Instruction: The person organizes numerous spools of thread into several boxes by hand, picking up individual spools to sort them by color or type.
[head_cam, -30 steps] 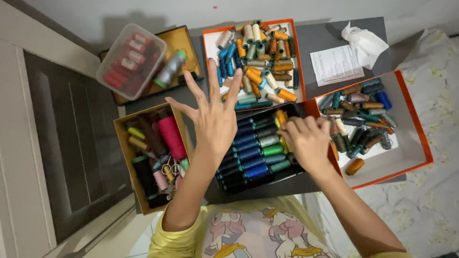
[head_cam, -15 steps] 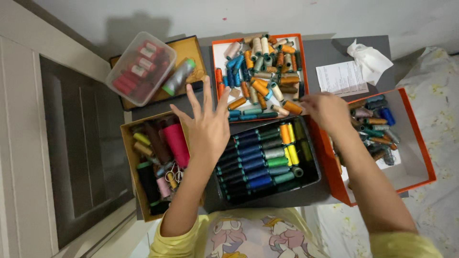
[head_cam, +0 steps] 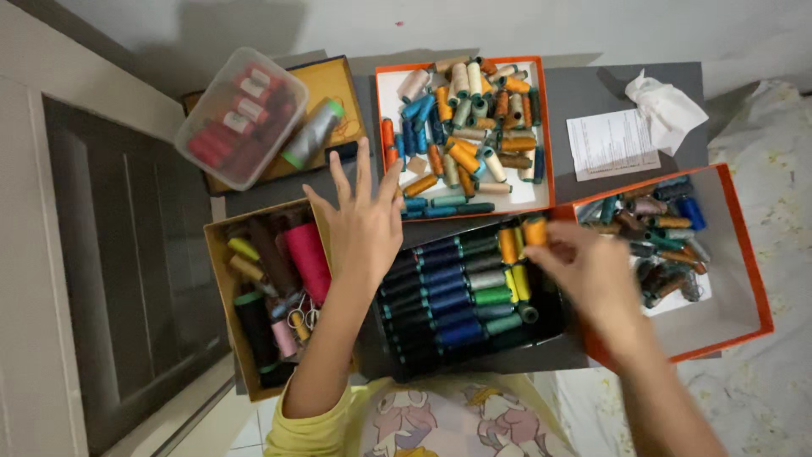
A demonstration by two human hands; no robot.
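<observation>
Here, the right hand (head_cam: 592, 271) pinches an orange thread spool (head_cam: 534, 230) at the top right corner of the dark box (head_cam: 461, 292), which holds neat rows of blue, green and yellow spools. The left hand (head_cam: 364, 224) hovers released, fingers spread, between the dark box and a brown box (head_cam: 222, 296). Behind lies an orange-rimmed white tray (head_cam: 548, 127) of loose spools; a white printed slip (head_cam: 611, 144) lies on the grey counter (head_cam: 677, 85).

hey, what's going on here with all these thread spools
A person is sorting thread spools among open boxes. The right hand pinches an orange spool at the top right corner of the dark box, where blue, green and yellow spools lie in rows. The left hand hovers open, fingers spread, holding nothing, between the dark box and a brown box with a pink spool. An orange-rimmed box behind holds loose mixed spools.
</observation>
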